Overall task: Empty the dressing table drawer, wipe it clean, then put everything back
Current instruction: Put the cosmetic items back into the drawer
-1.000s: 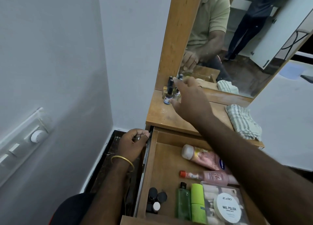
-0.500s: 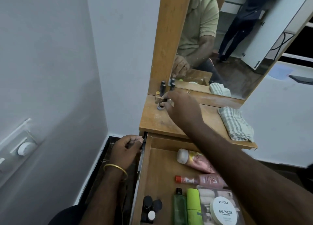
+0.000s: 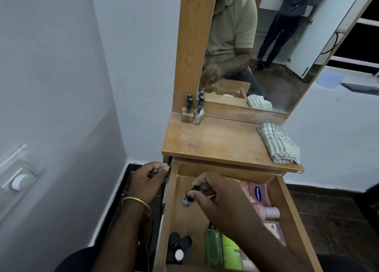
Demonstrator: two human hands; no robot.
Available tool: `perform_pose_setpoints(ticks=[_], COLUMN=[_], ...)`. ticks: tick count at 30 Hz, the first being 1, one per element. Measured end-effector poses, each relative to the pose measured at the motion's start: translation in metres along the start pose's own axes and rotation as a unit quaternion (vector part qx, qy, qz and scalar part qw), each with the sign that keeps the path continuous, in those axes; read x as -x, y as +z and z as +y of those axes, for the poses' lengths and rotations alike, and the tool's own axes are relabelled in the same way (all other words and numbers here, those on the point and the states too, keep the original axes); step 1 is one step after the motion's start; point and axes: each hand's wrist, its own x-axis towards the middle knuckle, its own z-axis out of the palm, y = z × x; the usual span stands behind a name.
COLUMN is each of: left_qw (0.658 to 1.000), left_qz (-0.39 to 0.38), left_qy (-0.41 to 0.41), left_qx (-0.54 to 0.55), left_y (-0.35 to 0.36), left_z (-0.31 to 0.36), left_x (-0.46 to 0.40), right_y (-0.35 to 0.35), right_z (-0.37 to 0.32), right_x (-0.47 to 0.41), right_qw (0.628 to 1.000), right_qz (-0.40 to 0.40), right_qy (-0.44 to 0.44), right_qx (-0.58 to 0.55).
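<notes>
1. At the far left, on the wall, there's a switch plate (image 3: 19, 180) with a round knob. Nothing to do with the job.
2. Left hand (image 3: 150, 181) has its fingers curled against the drawer's (image 3: 171, 206) left side rail. My guess is it's steadying the drawer.
3. Up on the bench (image 3: 215, 142), two nail polish bottles (image 3: 193, 110) are parked by the mirror (image 3: 256, 52), so probably waiting their turn.
4. Right hand (image 3: 217, 198) is over the open drawer, pinching a small dark bottle (image 3: 187, 199) between fingertips and thumb, held tilted just above the drawer floor. Can't read its label.
5. Front of the drawer: a few little dark jars (image 3: 178, 245), then a green bottle (image 3: 214, 247) and a lime tube (image 3: 230, 253) lying side by side.
6. Right side of the drawer: a pink Vaseline bottle (image 3: 257, 194), the only brand I can read.
7. Right end of the bench: a striped cloth (image 3: 276, 143), presumably for the wiping.
</notes>
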Motion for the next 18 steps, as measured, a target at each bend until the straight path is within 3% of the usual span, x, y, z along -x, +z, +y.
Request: perform_pose_setpoints(ticks=[7, 18], left_qw=[1.000, 1.000], left_qz=[0.001, 0.001], left_qy=[-0.007, -0.021], left_qx=[-0.005, 0.006], left_y=[0.000, -0.002], left_z=[0.002, 0.005], left_x=[0.003, 0.004], right_y=[0.034, 0.042], right_z=[0.015, 0.016], right_x=[0.011, 0.013], right_qw=[0.997, 0.987], right_qz=[-0.073, -0.142], right_qy=[0.009, 0.014], right_qx=[0.007, -0.073])
